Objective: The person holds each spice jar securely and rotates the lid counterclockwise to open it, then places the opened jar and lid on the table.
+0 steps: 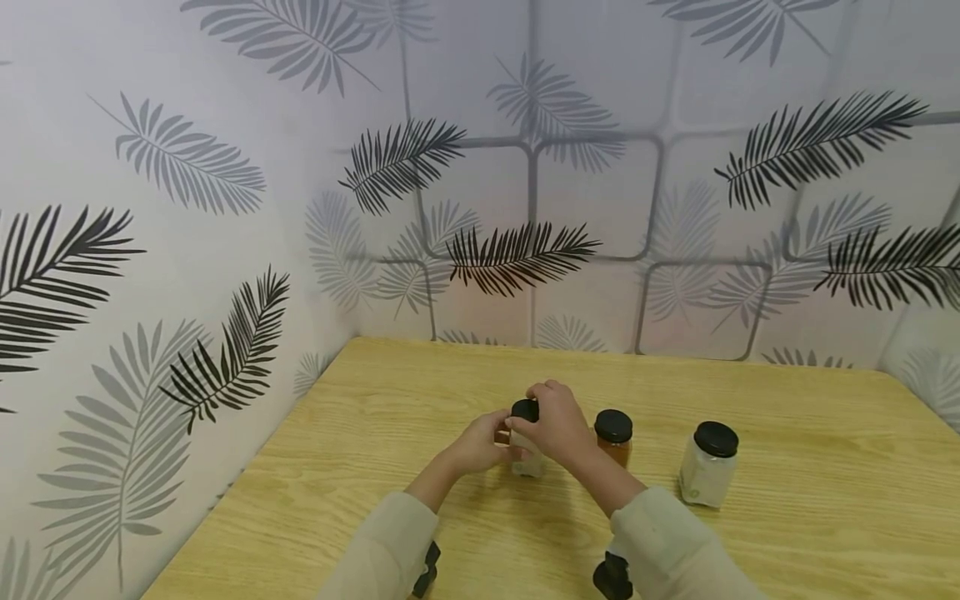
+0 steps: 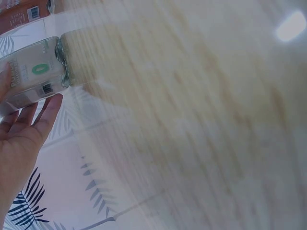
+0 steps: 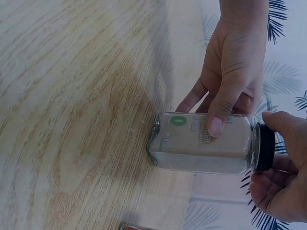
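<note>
A clear square-sided glass jar [image 3: 206, 151] of pale powder, with green and white print, is upright at the table surface. My left hand [image 1: 480, 442] grips its body, thumb on the near side and fingers behind, as the right wrist view shows. My right hand [image 1: 561, 425] holds the black lid [image 3: 266, 146] at the top, thumb and curled fingers around its rim. The lid sits on the jar's neck; how tightly, I cannot tell. In the left wrist view, the jar's base [image 2: 63, 62] meets or nearly meets the wood.
Just right of my hands stands an orange-brown jar [image 1: 613, 452] with a black lid, partly behind my right forearm. Farther right is another pale-filled jar [image 1: 705, 475] with a black lid. The wood-grain table [image 1: 420, 375] ends at leaf-patterned walls [image 1: 480, 192] behind and left.
</note>
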Motion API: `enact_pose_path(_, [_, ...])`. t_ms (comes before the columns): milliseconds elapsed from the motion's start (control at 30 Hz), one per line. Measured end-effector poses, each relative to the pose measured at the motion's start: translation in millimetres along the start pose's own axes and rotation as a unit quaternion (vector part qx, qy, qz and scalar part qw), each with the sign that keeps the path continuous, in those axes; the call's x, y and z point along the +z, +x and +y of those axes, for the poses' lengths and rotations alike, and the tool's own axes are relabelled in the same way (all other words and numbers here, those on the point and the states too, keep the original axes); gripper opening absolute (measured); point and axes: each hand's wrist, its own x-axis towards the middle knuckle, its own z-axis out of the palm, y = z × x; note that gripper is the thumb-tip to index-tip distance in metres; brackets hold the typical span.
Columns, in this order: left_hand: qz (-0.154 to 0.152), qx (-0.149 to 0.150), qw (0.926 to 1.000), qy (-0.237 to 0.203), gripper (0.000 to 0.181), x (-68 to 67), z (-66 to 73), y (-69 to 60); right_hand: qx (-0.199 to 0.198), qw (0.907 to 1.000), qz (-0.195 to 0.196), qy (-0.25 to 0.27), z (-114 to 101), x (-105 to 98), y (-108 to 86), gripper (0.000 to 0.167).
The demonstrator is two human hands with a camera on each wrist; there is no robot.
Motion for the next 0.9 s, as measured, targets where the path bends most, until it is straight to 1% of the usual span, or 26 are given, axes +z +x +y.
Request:
enact_pose_path(200, [0.002,-0.006,1.0000,0.003,0.048,0.5,-0.3,-0.1,-0.003,0.9998,-0.012,0.014,1.0,-0.4,1.3,0.037])
enact_pose_path(367, [0.000,-0.009,0.9999,0.006,0.045,0.2,-0.7,0.4,-0.026,0.9989,-0.035,0.018,2.8,-1.7,0.6,0.037])
enact_pose_path(433, [-0.001,-0.009,1.0000,0.003,0.044,-0.2,-0.2,0.1,-0.033,0.9987,-0.036,0.014,2.8,-1.7,0.4,0.040])
enact_pose_path(700, [-0.001,-0.014,0.9999,-0.007,0.046,-0.3,1.4,-1.0,-0.013,0.9996,0.002,-0.025,1.4,2.7,0.3,0.051])
enact_pose_path(800, [0.000,-0.014,0.9999,-0.005,0.049,0.1,1.0,-0.7,-0.007,0.9995,0.006,-0.031,1.8,3.7,-0.3,0.051])
enact_pose_path(900, [0.001,-0.012,0.9999,0.000,0.046,0.3,0.9,-0.5,-0.008,0.9996,0.006,-0.027,2.6,3.6,-0.1,0.047])
